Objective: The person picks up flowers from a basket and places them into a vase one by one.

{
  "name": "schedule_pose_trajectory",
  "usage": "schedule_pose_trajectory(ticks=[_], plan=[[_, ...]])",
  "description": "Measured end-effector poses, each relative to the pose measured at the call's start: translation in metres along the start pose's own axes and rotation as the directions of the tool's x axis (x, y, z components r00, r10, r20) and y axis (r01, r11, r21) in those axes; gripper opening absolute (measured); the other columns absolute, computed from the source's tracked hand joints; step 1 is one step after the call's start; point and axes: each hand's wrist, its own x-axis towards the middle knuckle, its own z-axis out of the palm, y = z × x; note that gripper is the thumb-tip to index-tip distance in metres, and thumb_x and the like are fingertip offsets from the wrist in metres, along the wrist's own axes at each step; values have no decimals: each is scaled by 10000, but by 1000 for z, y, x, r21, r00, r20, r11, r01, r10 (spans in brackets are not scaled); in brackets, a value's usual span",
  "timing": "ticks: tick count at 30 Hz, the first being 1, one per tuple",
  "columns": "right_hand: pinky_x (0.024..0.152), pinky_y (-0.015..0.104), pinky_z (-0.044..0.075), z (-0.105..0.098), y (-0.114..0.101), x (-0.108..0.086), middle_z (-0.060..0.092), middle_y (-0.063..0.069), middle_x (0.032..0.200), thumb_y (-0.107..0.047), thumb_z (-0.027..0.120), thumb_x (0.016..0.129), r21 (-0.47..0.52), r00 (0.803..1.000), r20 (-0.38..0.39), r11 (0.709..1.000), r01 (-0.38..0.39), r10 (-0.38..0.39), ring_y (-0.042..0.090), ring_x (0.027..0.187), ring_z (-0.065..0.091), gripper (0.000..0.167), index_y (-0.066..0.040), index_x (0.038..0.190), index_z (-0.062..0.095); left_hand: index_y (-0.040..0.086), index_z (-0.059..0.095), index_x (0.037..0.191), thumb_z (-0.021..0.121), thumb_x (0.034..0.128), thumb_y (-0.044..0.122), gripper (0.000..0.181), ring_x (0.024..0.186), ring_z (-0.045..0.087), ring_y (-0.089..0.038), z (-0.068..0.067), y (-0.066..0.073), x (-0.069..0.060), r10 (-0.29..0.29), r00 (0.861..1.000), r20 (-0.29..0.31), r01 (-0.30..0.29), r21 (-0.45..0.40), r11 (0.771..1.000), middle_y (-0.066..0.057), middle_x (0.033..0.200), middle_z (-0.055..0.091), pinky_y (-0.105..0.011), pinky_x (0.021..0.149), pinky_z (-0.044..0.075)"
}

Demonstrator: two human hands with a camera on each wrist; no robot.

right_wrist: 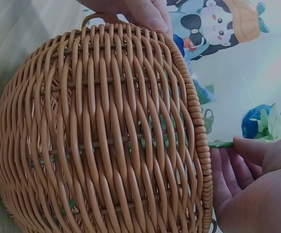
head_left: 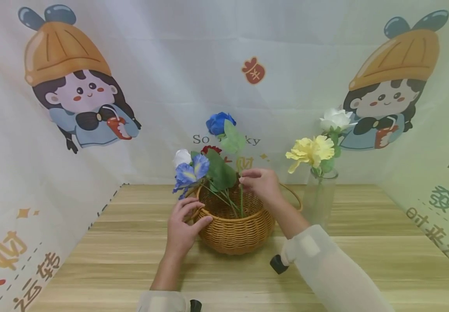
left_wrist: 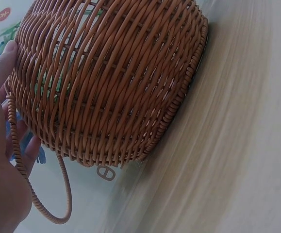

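A round brown wicker basket [head_left: 240, 234] stands upright on the wooden table, flowers leaning out over its left side. Its left rim is held by my left hand [head_left: 183, 225], the thumb at the front and the fingers beyond the rim. Above the right part of the opening, my right hand [head_left: 261, 184] pinches the green stem [right_wrist: 220, 144] of a blue rose [head_left: 219, 123], whose lower end is inside the basket. Beside it in the basket are a blue-purple iris [head_left: 191, 172], a white flower [head_left: 181, 157] and a partly hidden red flower [head_left: 211, 150].
To the basket's right stands a clear glass vase [head_left: 319, 199] holding a yellow flower [head_left: 311, 151] and a white flower [head_left: 336, 119]. The basket's handle [left_wrist: 65, 189] hangs down at its left side. Printed cloth surrounds the wooden table [head_left: 364, 260] at the back and sides.
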Motion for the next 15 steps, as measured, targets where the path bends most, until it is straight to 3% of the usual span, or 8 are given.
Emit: schedule_pose_trajectory(ticks=[8, 15], plan=[[773, 368, 575, -8, -5, -5, 671, 215, 1089, -6, 687, 880, 2, 999, -26, 999, 39, -39, 165, 716, 681, 280, 96, 1139, 654, -36, 705, 996, 847, 732, 52, 312, 1118, 524, -244, 0, 0, 0, 11, 1000, 0, -11, 9, 1000, -213, 1206, 575, -446, 878, 527], [720, 314, 580, -15, -9, -9, 695, 187, 975, 7, 691, 880, 42, 992, -56, 992, 118, -116, 153, 678, 685, 264, 115, 1117, 651, -48, 705, 1000, 849, 729, 52, 323, 1105, 530, -237, 0, -1, 0, 12, 1000, -3, -12, 13, 1000, -197, 1200, 581, -428, 873, 530]])
